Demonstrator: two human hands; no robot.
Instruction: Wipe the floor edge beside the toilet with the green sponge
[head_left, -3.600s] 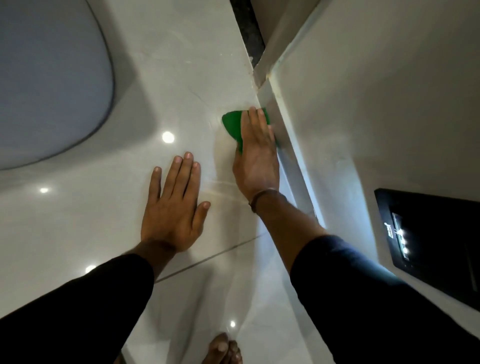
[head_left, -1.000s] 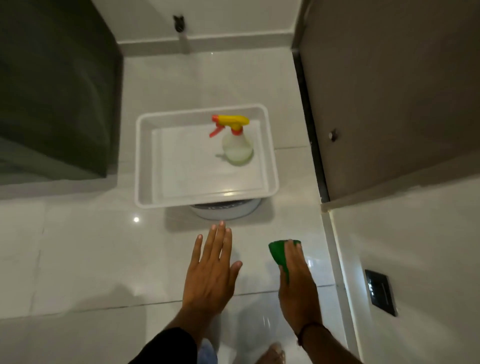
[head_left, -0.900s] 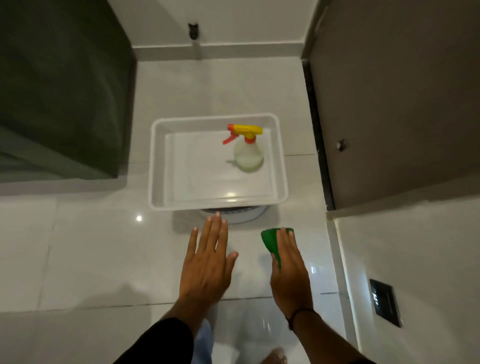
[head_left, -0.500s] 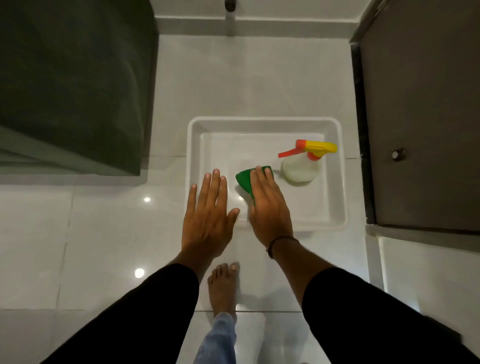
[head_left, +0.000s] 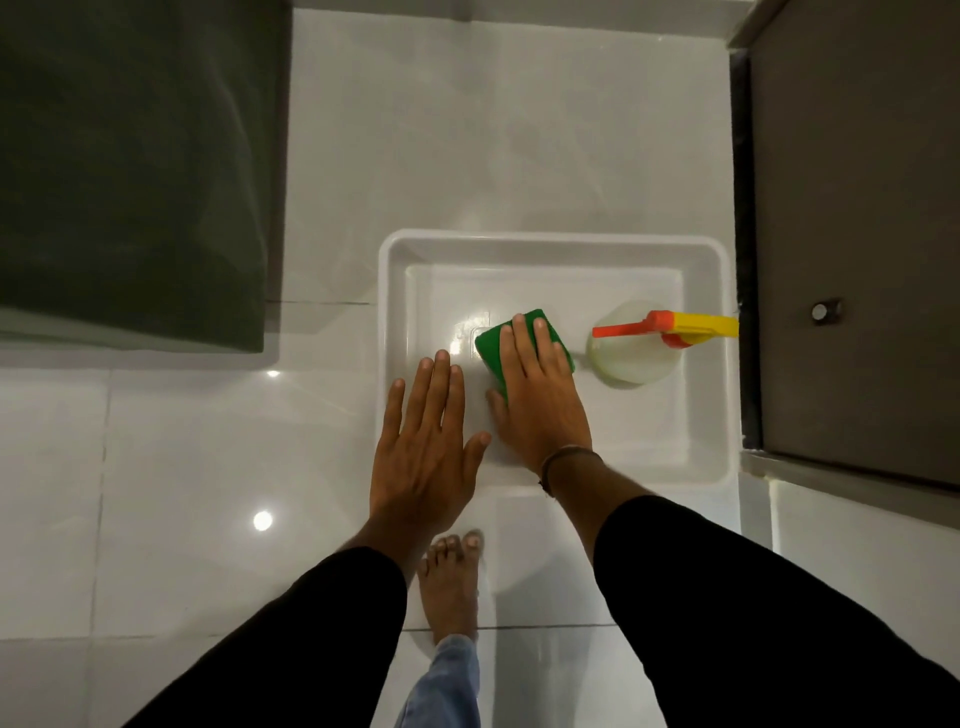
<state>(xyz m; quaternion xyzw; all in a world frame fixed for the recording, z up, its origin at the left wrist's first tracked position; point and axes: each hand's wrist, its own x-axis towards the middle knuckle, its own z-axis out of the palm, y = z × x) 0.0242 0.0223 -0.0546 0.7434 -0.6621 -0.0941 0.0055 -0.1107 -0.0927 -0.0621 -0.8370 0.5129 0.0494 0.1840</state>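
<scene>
Obs., from beside the person, looking down as they do. The right hand (head_left: 537, 395) lies flat over the green sponge (head_left: 491, 345), fingers spread across its top and the thumb along its near edge — holding it, palm down. Sponge and hand sit inside the white tray (head_left: 550, 240), left of centre; whether the sponge rests on the tray bottom or hangs just above it I cannot tell. The left hand (head_left: 426, 447) is open and flat, fingers wide, empty, hovering over the tray's near-left wall just beside the right hand.

Key relation: the sponge lies directly under the right fingers, showing at about 11 o'clock from the knuckles. Its long axis runs roughly from 10 to 4 o'clock across the tray. The right hand is on it; the left is near but not touching.

Spray bottle (head_left: 631, 353) stands at 3 o'clock from the sponge, just beside it, nozzle toward the dark door (head_left: 857, 208). A bare foot (head_left: 449, 587) is planted at 6 o'clock below the hands.

Judgement: no toilet or floor edge in view here — the sponge looks to be at the tray for setting down, so the wiping seems finished or paused.
</scene>
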